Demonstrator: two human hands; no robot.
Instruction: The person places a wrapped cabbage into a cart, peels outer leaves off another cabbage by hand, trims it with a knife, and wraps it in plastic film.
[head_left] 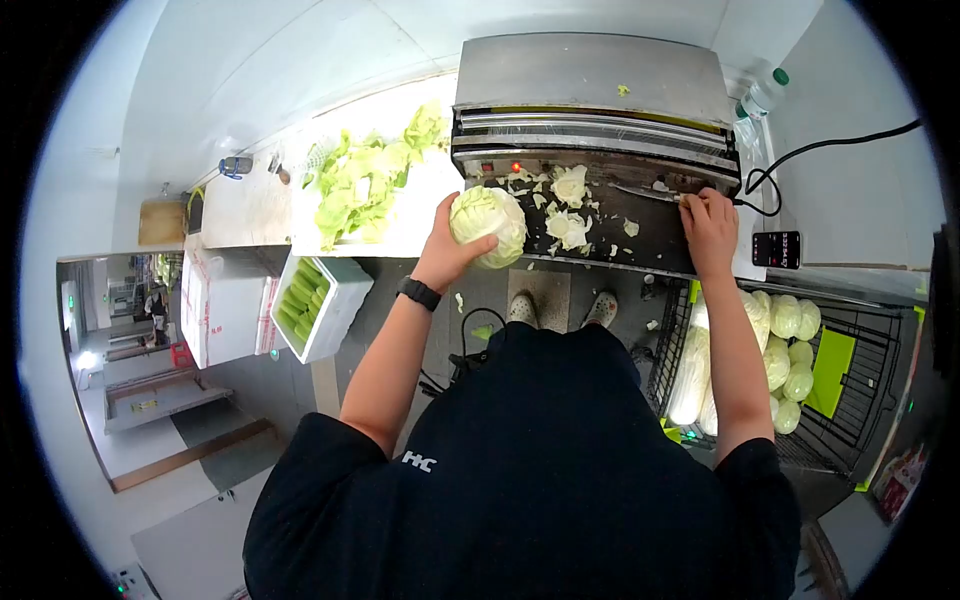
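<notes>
My left hand (455,240) is closed around the side of a round, pale green cabbage (492,222), its thumb across the front. The cabbage is held at the left end of the dark worktop of a wrapping machine (640,240). At the right end of that worktop, my right hand (710,228) has its fingers curled over the handle of a knife (645,193). The blade points left, lying low along the back of the worktop. Cut cabbage stem pieces (569,228) and small leaf scraps lie between my hands.
Loose outer leaves (365,190) are heaped on the white surface at left. A foam box (345,310) of green vegetables stands below it. Wrapped cabbages (785,365) fill part of a black crate (850,400) at right. A phone (777,250), a bottle (763,95) and a black cable (830,147) are nearby.
</notes>
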